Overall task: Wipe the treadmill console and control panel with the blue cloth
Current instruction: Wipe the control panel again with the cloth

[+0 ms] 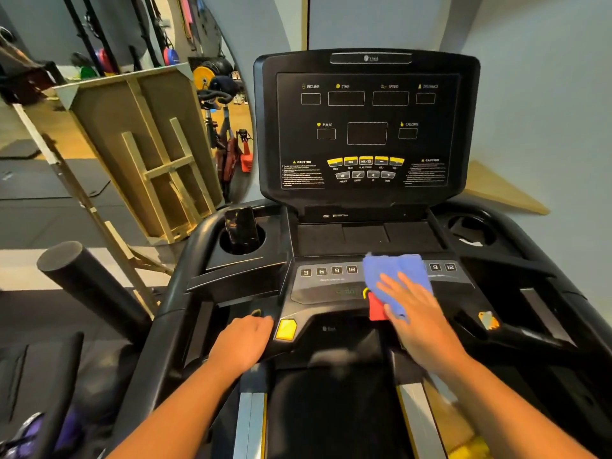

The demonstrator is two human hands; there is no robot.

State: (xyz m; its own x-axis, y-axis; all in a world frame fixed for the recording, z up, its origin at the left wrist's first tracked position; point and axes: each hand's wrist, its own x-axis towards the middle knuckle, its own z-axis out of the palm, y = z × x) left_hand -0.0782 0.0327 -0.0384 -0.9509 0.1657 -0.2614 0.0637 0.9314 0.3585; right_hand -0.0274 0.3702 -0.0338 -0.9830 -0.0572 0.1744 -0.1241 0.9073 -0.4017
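Note:
The black treadmill console (366,127) stands upright ahead, its displays dark. Below it lies the control panel (328,283) with numbered keys. The blue cloth (394,276) lies spread on the panel's middle right, partly over a red stop button (376,309). My right hand (414,313) presses flat on the cloth with straight fingers. My left hand (245,339) rests on the front handlebar, left of a yellow button (285,329), its fingers curled over the bar's edge.
A dark phone (241,230) stands in the left cup holder. The right cup holder (472,228) holds a scrap of white. A wooden frame (142,144) and an exercise bike (225,140) stand at the left. A black foam roller (86,286) is near left.

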